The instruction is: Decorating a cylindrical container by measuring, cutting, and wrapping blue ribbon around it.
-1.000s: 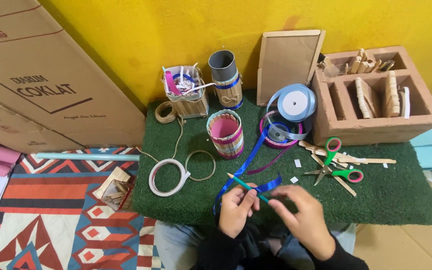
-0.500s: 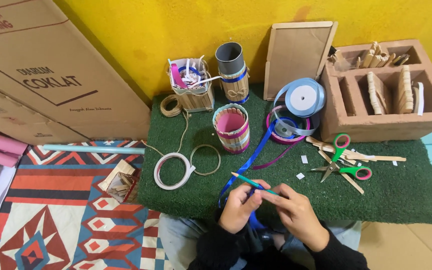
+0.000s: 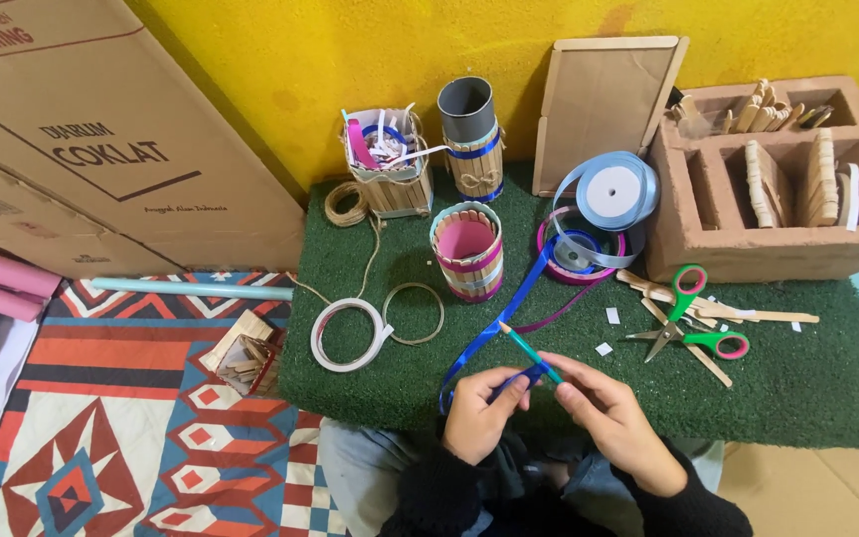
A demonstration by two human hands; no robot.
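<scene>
My left hand (image 3: 477, 416) pinches a shiny blue ribbon (image 3: 497, 323) that trails back over the green turf mat (image 3: 797, 388) to a stack of ribbon spools (image 3: 589, 224). My right hand (image 3: 616, 418) grips a teal pencil (image 3: 529, 350) with its tip pointing up and to the left, and the ribbon is wound around the pencil where the two hands meet. Both hands sit at the near edge of the mat, above my lap.
Green-handled scissors (image 3: 693, 323) and flat wooden sticks (image 3: 748, 316) lie to the right. A stick-clad cup with pink lining (image 3: 467, 251), two more holders (image 3: 429, 159), a tape ring (image 3: 348, 334), a brown compartment block (image 3: 768, 179) and a cardboard box (image 3: 101, 149) surround the mat.
The pencil has swung to a steeper angle, its tip now further right and higher. My hands stay together on the ribbon and have shifted slightly right. The camera has tilted a little.
</scene>
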